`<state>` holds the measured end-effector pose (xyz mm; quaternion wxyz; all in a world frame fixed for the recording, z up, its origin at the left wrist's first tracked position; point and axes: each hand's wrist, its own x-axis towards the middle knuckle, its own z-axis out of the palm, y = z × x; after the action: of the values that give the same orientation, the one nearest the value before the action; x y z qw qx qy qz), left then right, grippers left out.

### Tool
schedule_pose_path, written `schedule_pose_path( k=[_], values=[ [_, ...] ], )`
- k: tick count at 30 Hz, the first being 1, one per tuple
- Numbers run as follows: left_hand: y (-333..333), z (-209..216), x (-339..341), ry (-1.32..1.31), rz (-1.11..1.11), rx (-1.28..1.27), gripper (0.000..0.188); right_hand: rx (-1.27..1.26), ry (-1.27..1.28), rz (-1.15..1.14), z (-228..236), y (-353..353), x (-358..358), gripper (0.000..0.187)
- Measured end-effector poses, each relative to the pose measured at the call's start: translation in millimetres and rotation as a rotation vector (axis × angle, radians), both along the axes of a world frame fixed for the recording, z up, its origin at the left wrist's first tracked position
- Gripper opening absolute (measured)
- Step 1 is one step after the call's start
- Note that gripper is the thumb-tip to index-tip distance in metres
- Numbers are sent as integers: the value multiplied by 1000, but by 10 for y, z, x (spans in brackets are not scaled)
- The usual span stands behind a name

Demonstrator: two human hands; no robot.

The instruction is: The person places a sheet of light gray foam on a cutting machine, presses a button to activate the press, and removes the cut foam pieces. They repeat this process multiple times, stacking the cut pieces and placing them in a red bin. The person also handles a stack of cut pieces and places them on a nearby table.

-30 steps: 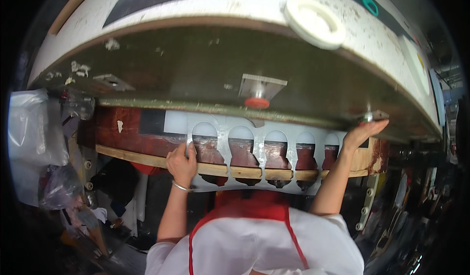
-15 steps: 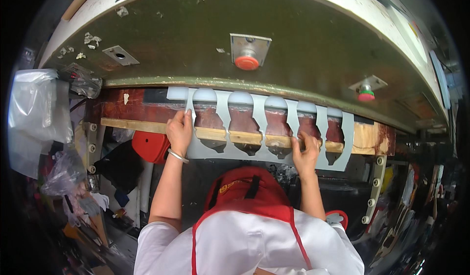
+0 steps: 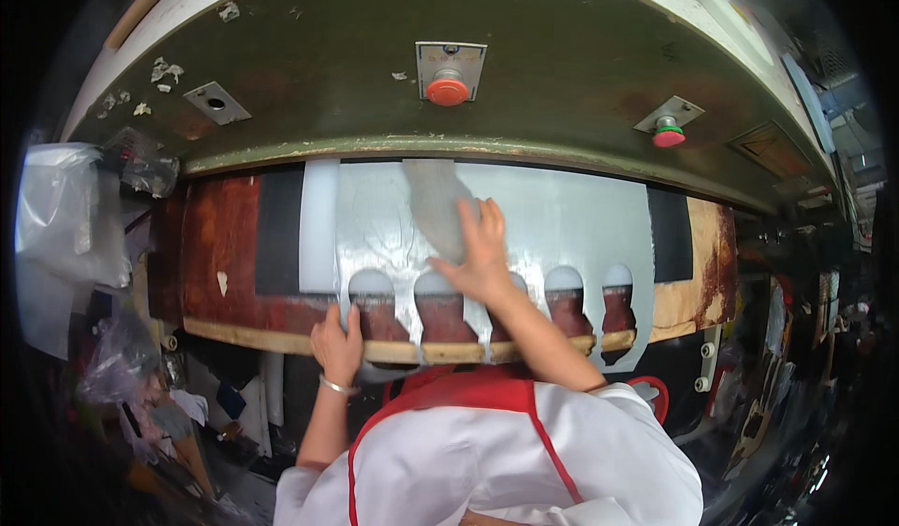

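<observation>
Since half a second ago the pale grey flexible sheet with rounded finger cut-outs along its near edge (image 3: 524,236) has been pushed much further under the press; earlier only the cut-out strip showed past the wooden edge, now a broad expanse lies on the rust-red, worn work bed (image 3: 220,245). That looks like material being fed in and laid flat for cutting.

Left to right: left hand (image 3: 339,343) sits at the sheet's near-left corner, fingers curled over the pale wooden front strip (image 3: 281,339), pinching or pinning the sheet edge; I can't tell which. Right hand (image 3: 479,250) has gone from the near edge up onto the sheet's middle, fingers spread, palm down, pressing, gripping nothing. Just beyond its fingertips a smaller grey translucent scrap piece (image 3: 435,203) lies on the sheet, narrow end toward the hand.

Sheet's long axis runs left-right along the bed; cut-out tabs point back toward the person, overhanging the wooden strip.

Above: dark green curved press head (image 3: 375,86) with a round red push button on a metal plate (image 3: 448,88), and a second red button with green collar (image 3: 668,134) to the right
</observation>
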<state>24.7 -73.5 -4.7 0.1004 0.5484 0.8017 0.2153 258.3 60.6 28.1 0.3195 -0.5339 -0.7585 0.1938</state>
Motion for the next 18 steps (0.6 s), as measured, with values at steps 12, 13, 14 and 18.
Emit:
schedule_pose_path(
  k=[12, 13, 14, 18],
  values=[
    [-831, 18, 30, 17, -111, 37, 20, -293, 519, -188, 242, -621, 688, 91],
    [-826, 20, 31, 4, -114, 29, 20, -120, 254, -177, 222, -627, 735, 92],
    [-813, 26, 33, 17, -113, 38, 20, -207, 266, -240, 183, -660, 749, 91],
    [-648, 49, 39, 27, -116, 54, 22, 35, 53, -177, -113, -609, 734, 96]
  ],
)
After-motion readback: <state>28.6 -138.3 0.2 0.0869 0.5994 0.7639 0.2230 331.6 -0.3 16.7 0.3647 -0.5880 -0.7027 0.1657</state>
